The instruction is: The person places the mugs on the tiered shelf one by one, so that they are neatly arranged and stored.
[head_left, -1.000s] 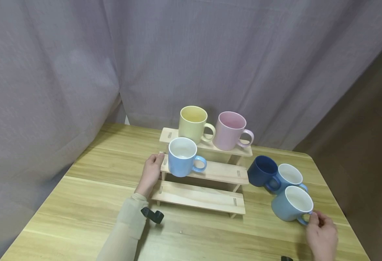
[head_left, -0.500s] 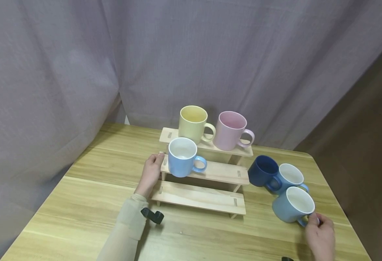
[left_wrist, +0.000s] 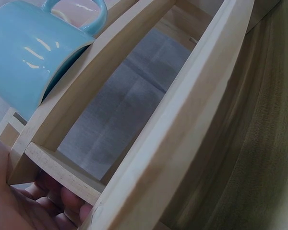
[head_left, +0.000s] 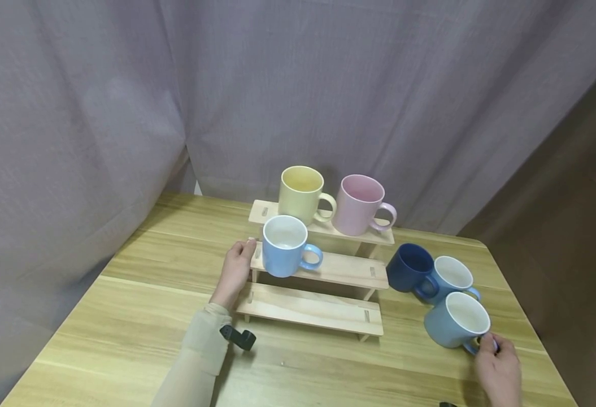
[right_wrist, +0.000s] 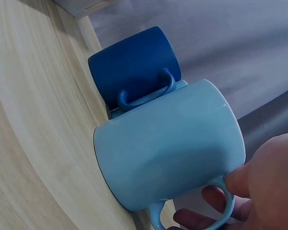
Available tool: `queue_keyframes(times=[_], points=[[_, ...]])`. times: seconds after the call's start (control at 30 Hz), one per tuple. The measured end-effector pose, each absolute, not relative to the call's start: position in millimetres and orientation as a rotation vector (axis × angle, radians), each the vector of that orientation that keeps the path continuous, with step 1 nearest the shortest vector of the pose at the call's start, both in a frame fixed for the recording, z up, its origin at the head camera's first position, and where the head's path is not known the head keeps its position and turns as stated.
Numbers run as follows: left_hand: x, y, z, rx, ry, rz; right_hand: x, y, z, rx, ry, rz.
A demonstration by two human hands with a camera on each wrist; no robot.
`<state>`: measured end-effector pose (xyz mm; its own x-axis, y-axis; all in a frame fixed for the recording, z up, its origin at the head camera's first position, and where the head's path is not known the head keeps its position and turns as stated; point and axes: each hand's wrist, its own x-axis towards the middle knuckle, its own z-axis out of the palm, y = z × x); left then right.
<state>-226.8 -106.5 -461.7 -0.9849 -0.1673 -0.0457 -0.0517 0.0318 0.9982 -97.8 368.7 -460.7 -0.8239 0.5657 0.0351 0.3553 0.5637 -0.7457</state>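
Note:
My left hand (head_left: 236, 268) grips the left end of a three-step wooden rack (head_left: 346, 268) at its middle step. In the left wrist view its fingers (left_wrist: 69, 203) curl under the wood. A sky-blue mug (head_left: 281, 257) stands upright on that step, close to the hand. At the right, my right hand (head_left: 500, 367) pinches the handle of a light blue mug (head_left: 445, 325). The right wrist view shows the thumb (right_wrist: 237, 181) on top of the handle and fingers through and behind it. This mug looks upright at the table; whether its base touches is unclear.
A yellow mug (head_left: 298, 200) and a pink mug (head_left: 353, 209) stand on the rack's top step. A navy mug (head_left: 404, 274) and another light blue mug (head_left: 437, 291) stand close behind the held one. Grey curtains (head_left: 328, 85) hang behind the wooden table (head_left: 150, 316).
My right hand has shifted slightly left and its fingers have closed further around the light blue mug's handle. The left hand and the rack look unchanged.

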Motion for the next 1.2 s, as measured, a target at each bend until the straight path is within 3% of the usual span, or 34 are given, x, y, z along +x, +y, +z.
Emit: queue_keyframes(times=[1.2], points=[[-226.4,-105.1,-459.0,0.256,-2.190,-2.131,-94.2,372.1,-462.4,-0.757,-2.542,1.028]])
